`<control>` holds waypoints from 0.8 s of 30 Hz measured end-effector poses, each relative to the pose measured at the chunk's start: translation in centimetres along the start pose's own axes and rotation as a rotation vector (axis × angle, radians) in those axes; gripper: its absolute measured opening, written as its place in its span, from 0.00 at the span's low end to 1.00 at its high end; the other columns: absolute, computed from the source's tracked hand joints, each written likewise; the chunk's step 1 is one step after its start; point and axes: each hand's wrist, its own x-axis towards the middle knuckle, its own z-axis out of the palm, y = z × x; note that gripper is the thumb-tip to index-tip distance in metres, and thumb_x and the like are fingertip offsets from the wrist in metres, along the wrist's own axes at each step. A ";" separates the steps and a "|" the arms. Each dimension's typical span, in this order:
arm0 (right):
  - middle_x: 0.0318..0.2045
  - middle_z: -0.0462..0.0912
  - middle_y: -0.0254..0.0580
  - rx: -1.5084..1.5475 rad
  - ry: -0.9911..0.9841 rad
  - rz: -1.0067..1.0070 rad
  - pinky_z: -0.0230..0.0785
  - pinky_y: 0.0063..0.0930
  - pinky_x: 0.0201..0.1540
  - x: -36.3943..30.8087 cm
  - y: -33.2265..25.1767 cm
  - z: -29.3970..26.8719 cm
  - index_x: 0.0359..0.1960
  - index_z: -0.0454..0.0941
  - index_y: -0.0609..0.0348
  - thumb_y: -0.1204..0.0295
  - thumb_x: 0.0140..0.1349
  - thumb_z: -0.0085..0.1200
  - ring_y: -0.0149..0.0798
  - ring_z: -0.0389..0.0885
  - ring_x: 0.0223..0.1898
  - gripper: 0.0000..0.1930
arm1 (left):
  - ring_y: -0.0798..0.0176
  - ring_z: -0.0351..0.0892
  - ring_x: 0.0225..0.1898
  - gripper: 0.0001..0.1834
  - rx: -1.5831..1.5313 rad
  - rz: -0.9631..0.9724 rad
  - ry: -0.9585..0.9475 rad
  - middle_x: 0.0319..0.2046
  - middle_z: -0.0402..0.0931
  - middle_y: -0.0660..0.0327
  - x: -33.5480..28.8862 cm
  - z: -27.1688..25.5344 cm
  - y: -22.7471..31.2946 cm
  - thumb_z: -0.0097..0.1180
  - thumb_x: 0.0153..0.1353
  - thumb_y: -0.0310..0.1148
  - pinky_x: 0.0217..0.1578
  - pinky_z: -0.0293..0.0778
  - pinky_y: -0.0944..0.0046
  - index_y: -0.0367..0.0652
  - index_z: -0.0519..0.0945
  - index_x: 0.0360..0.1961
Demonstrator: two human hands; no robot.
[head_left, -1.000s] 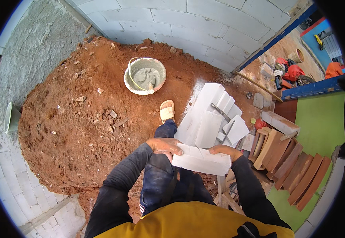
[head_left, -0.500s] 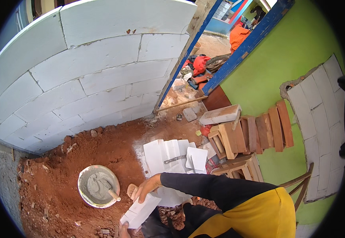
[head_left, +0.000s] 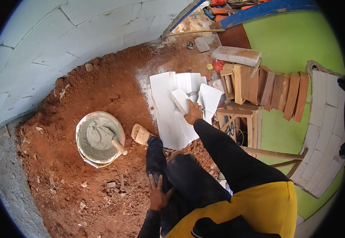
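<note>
Right hand (head_left: 194, 112): fingers grasping the near end of a white rectangular block (head_left: 179, 99)
White block: just beyond these fingers, over flat white slabs (head_left: 163, 109)
Left hand (head_left: 159, 197): fingers released, spread on a dark trouser leg (head_left: 156, 158)
Round pale bucket (head_left: 81, 137): left of the right fingers, holding grey mortar (head_left: 100, 134) and a wooden-handled tool (head_left: 119, 147)

The right hand (head_left: 194, 112) hides the near end of a white block (head_left: 180, 99), its grip too small to make out. Mortar (head_left: 97, 133) buries the blade below a wooden handle (head_left: 119, 147). The upper edge crops a block wall (head_left: 41, 51) and blue beam (head_left: 271, 8); the lower edge cuts off the left sleeve (head_left: 150, 226).
</note>
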 end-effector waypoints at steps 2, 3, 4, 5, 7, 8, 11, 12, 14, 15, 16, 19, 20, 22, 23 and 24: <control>0.68 0.66 0.60 -0.027 0.056 0.046 0.71 0.60 0.66 0.9 0.9 2.0 0.81 0.53 0.40 0.64 0.55 0.70 0.64 0.65 0.71 0.52 | 0.26 0.43 0.81 0.52 -0.025 0.003 -0.009 0.82 0.41 0.34 0.9 -0.7 -0.1 0.75 0.57 0.54 0.77 0.54 0.34 0.49 0.65 0.79; 0.67 0.66 0.59 -0.010 0.036 0.063 0.69 0.60 0.68 1.4 1.5 3.3 0.82 0.52 0.40 0.64 0.55 0.71 0.65 0.64 0.71 0.53 | 0.25 0.43 0.81 0.53 -0.037 0.005 -0.009 0.81 0.42 0.34 1.3 -1.1 -0.1 0.76 0.56 0.54 0.76 0.54 0.34 0.50 0.66 0.79; 0.67 0.65 0.59 0.014 0.036 0.073 0.68 0.59 0.69 1.9 2.2 4.7 0.82 0.51 0.40 0.63 0.55 0.72 0.66 0.63 0.71 0.54 | 0.25 0.44 0.80 0.53 -0.040 -0.011 -0.008 0.81 0.43 0.34 1.5 -1.3 -0.1 0.76 0.56 0.54 0.76 0.54 0.33 0.50 0.66 0.79; 0.67 0.65 0.59 0.043 0.040 0.080 0.67 0.59 0.71 2.6 2.8 6.1 0.82 0.50 0.41 0.63 0.55 0.73 0.67 0.62 0.72 0.55 | 0.24 0.44 0.80 0.52 -0.012 0.017 -0.018 0.81 0.43 0.35 1.8 -1.5 -0.2 0.75 0.57 0.54 0.76 0.54 0.33 0.50 0.66 0.79; 0.67 0.64 0.68 0.080 0.023 0.167 0.66 0.58 0.71 4.4 4.3 8.3 0.83 0.45 0.46 0.61 0.51 0.75 0.70 0.65 0.70 0.61 | 0.23 0.46 0.79 0.51 0.064 0.026 -0.035 0.81 0.44 0.35 2.2 -1.6 -0.4 0.75 0.58 0.53 0.76 0.55 0.33 0.51 0.66 0.79; 0.69 0.61 0.70 0.066 0.031 0.175 0.64 0.59 0.73 5.4 5.1 8.6 0.83 0.45 0.42 0.62 0.51 0.69 0.69 0.65 0.71 0.58 | 0.23 0.46 0.79 0.49 0.041 0.060 -0.010 0.81 0.44 0.34 2.5 -1.6 -0.6 0.74 0.59 0.52 0.76 0.55 0.33 0.50 0.67 0.78; 0.66 0.68 0.72 0.123 -0.012 0.100 0.60 0.55 0.74 6.6 5.4 7.7 0.83 0.45 0.51 0.61 0.49 0.69 0.68 0.65 0.72 0.60 | 0.22 0.48 0.78 0.45 0.024 0.021 0.049 0.81 0.44 0.33 2.2 -1.3 -0.9 0.72 0.62 0.52 0.76 0.55 0.33 0.50 0.69 0.77; 0.69 0.66 0.71 -0.029 -0.025 0.085 0.60 0.56 0.75 6.5 4.3 6.9 0.84 0.45 0.48 0.61 0.49 0.72 0.67 0.63 0.73 0.62 | 0.21 0.48 0.78 0.43 0.044 0.005 0.053 0.81 0.44 0.34 2.1 -1.1 -0.9 0.69 0.64 0.52 0.76 0.55 0.33 0.51 0.69 0.77; 0.72 0.64 0.68 -0.147 0.067 0.039 0.60 0.56 0.75 4.8 -0.2 5.6 0.84 0.47 0.50 0.60 0.51 0.74 0.68 0.64 0.72 0.61 | 0.20 0.49 0.78 0.40 0.072 -0.060 -0.001 0.81 0.45 0.37 2.0 -0.9 -0.8 0.62 0.69 0.56 0.75 0.56 0.31 0.54 0.69 0.78; 0.72 0.65 0.68 -0.133 0.161 -0.065 0.61 0.55 0.74 3.5 -3.1 4.7 0.83 0.49 0.51 0.59 0.52 0.74 0.69 0.65 0.71 0.59 | 0.20 0.49 0.78 0.39 0.059 -0.066 0.023 0.82 0.45 0.38 2.0 -0.8 -0.7 0.61 0.70 0.56 0.74 0.56 0.31 0.55 0.68 0.78; 0.69 0.71 0.67 0.068 0.269 -0.347 0.63 0.55 0.72 2.3 -7.0 4.2 0.79 0.60 0.52 0.62 0.57 0.72 0.68 0.68 0.69 0.48 | 0.19 0.49 0.77 0.39 0.052 -0.073 0.034 0.82 0.45 0.39 2.0 -0.7 -0.7 0.61 0.70 0.57 0.74 0.56 0.30 0.56 0.68 0.78; 0.48 0.88 0.52 0.437 -0.253 -0.708 0.77 0.45 0.55 -3.5 -19.6 4.8 0.53 0.84 0.54 0.59 0.70 0.58 0.57 0.85 0.49 0.17 | 0.20 0.47 0.78 0.39 -0.008 -0.116 0.052 0.83 0.45 0.44 1.8 -0.1 -0.6 0.60 0.70 0.57 0.74 0.56 0.28 0.59 0.68 0.78; 0.42 0.88 0.52 0.357 -0.318 -0.935 0.78 0.48 0.51 -5.5 -23.4 5.4 0.45 0.87 0.53 0.52 0.73 0.53 0.59 0.86 0.47 0.19 | 0.20 0.46 0.79 0.38 -0.026 -0.139 0.053 0.83 0.44 0.46 1.7 0.1 -0.6 0.60 0.70 0.56 0.73 0.56 0.28 0.61 0.68 0.78; 0.41 0.90 0.52 -0.081 -0.406 -0.993 0.79 0.49 0.48 -8.5 -30.4 7.5 0.43 0.89 0.56 0.47 0.71 0.55 0.57 0.88 0.46 0.24 | 0.21 0.46 0.79 0.38 -0.052 -0.128 0.100 0.84 0.44 0.47 1.7 0.7 -0.7 0.60 0.70 0.57 0.73 0.56 0.27 0.61 0.68 0.78; 0.41 0.90 0.52 -0.271 -0.452 -1.023 0.79 0.49 0.48 -9.7 -33.0 8.5 0.43 0.90 0.58 0.44 0.70 0.57 0.57 0.89 0.46 0.26 | 0.21 0.46 0.79 0.38 -0.051 -0.136 0.109 0.84 0.44 0.47 1.7 0.9 -0.7 0.60 0.70 0.57 0.73 0.56 0.27 0.61 0.68 0.78; 0.41 0.90 0.52 -0.396 -0.503 -1.023 0.79 0.49 0.49 -10.5 -34.6 9.3 0.43 0.90 0.59 0.44 0.69 0.58 0.56 0.89 0.46 0.27 | 0.22 0.46 0.79 0.38 -0.071 -0.140 0.125 0.84 0.44 0.47 1.7 1.2 -0.6 0.60 0.70 0.57 0.73 0.55 0.27 0.61 0.68 0.78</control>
